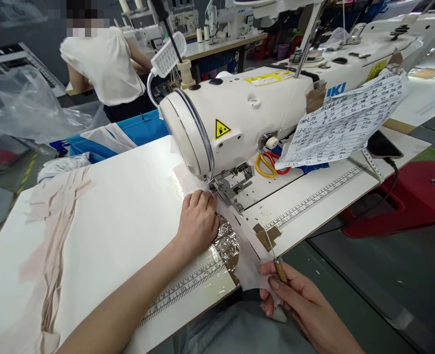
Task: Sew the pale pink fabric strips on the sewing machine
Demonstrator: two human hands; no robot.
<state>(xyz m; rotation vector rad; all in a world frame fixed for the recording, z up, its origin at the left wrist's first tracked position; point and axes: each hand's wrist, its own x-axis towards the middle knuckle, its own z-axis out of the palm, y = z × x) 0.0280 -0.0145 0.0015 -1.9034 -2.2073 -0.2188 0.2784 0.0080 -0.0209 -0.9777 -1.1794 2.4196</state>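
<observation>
A strip of pale, thin fabric runs from the presser foot of a white sewing machine down over the table's front edge. Close beside the foot, my left hand presses on the fabric with its fingers curled together; what lies under them is partly hidden. At the front edge my right hand pinches the fabric's lower end between thumb and fingers. The same hand also holds an awl by its wooden handle, its thin metal shaft pointing up and away toward the machine.
Gathered pale pink fabric pieces lie on the table's left. Yellow and red-handled scissors, a handwritten paper sheet and a phone are on the right. A red stool stands beyond. A person works behind.
</observation>
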